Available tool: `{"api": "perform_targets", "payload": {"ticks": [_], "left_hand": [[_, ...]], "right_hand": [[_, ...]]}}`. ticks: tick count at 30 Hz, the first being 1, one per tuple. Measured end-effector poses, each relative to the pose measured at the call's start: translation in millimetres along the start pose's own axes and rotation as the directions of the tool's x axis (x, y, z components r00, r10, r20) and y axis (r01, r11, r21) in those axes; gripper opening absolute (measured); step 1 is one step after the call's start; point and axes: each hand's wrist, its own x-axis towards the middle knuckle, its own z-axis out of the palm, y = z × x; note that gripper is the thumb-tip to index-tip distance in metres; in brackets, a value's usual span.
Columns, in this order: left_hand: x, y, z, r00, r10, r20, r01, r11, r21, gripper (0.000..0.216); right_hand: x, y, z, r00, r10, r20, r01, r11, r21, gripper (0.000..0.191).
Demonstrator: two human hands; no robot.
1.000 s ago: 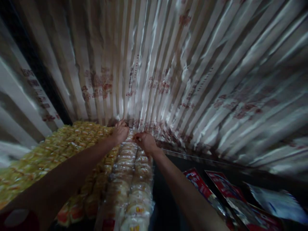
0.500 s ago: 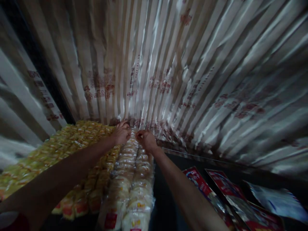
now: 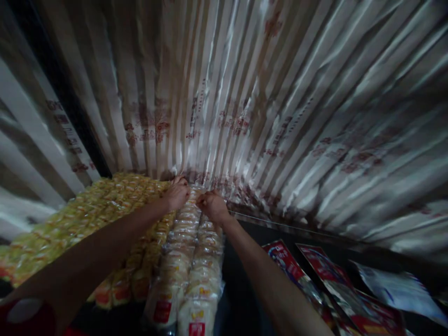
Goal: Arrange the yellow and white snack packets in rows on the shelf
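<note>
Both my arms reach up to the top of a hanging strip of clear snack packets with pale round pieces and red labels. My left hand is closed around the strip's top end, close under the corrugated metal sheet. My right hand is pinched shut on the same top end, just right of the left hand. What fastens the strip is hidden behind my fingers. Strips of yellow snack packets hang to the left, touching my left forearm.
The corrugated sheet with faded red print fills the upper view. A thin wire or string runs rightwards from my hands. Red printed packets and a white bag hang lower right. A dark gap opens at upper left.
Both hands stay at the top of the clear packet strip, barely shifted. The view has tilted slightly, so the strips sit a little lower and closer.
</note>
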Motion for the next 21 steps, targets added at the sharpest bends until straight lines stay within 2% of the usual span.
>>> {"api": "perform_targets", "payload": {"ticks": [4,9,12,14,16,21], "left_hand": [[-6.4,-1.2,-5.8,0.997,0.055,-0.050,-0.056,0.998,-0.020,0.018],[-12.9,-0.3,-8.3,0.995,0.069,0.076,-0.069,0.998,-0.006,0.012],[-12.6,0.4,-5.2,0.995,0.042,0.092,-0.044,0.999,0.020,0.014],[-11.7,-0.2,-1.4,0.996,0.038,0.082,-0.041,0.998,0.038,0.014],[-11.1,-1.4,2.6,0.998,0.032,0.060,-0.035,0.998,0.046,0.014],[-11.8,-3.1,7.9,0.999,0.024,0.022,-0.025,0.998,0.057,0.013]], "right_hand": [[0.6,-3.3,0.7,0.996,0.042,-0.075,-0.046,0.997,-0.054,0.016],[-5.5,-12.1,-3.7,0.984,0.140,-0.114,-0.145,0.989,-0.039,0.016],[-14.9,-15.8,-8.0,0.980,0.122,-0.156,-0.129,0.991,-0.031,0.016],[-20.5,-16.0,-9.1,0.989,0.058,-0.133,-0.061,0.998,-0.019,0.016],[-23.2,-14.8,-7.4,0.998,0.001,-0.060,-0.001,1.000,-0.012,0.015],[-18.3,-15.0,-0.4,0.999,0.031,0.036,-0.031,0.999,-0.011,0.011]]}}
